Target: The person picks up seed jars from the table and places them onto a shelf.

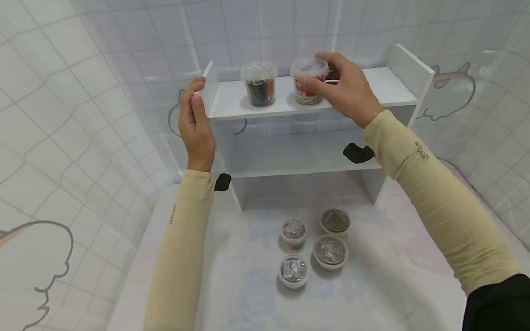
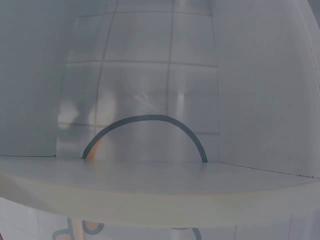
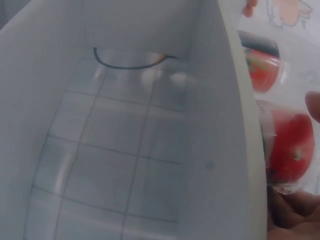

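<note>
A white two-tier shelf [image 1: 292, 154] stands on the cloth-covered table. My left hand [image 1: 195, 127] grips the front of its left side panel [image 1: 212, 81]. On the top board, my right hand [image 1: 348, 89] holds a clear lidded plastic cup [image 1: 307, 95] with a red label, thumb at its front and fingers at its far right side. Left of it and apart stands another clear lidded cup [image 1: 260, 90] with a dark and red label. The right wrist view shows the held cup's red side [image 3: 295, 147] and the other cup [image 3: 262, 70] past the board.
Several small tubs stand upside down or lidded, I cannot tell which, before the shelf: two at left [image 1: 293, 231], [image 1: 293, 271] and a pair at right [image 1: 336, 220]. The right side panel [image 1: 409, 73] rises above the top board. Tile-patterned sheeting [image 1: 282, 24] hangs behind.
</note>
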### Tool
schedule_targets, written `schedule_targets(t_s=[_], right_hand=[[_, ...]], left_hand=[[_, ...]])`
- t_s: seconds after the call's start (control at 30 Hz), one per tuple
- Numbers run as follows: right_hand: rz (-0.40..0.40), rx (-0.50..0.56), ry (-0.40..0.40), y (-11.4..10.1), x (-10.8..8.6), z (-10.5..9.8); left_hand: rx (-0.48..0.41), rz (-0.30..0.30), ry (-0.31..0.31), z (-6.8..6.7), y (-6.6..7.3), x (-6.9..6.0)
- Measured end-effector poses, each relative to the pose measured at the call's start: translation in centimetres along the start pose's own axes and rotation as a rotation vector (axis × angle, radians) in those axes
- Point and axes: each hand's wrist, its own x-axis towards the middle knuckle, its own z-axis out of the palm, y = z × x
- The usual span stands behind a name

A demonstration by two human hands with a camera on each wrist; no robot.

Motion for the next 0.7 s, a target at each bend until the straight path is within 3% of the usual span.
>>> schedule_targets(t_s=[0.27, 0.7], right_hand=[[0.044, 0.04, -0.017, 0.07, 0.62, 0.19], [0.024, 0.085, -0.019, 0.51, 0.59, 0.14]], left_hand=[[-0.004, -0.003, 0.001, -0.09, -0.06, 0.1], [0.009, -0.003, 0.001, -0.12, 0.06, 0.1]])
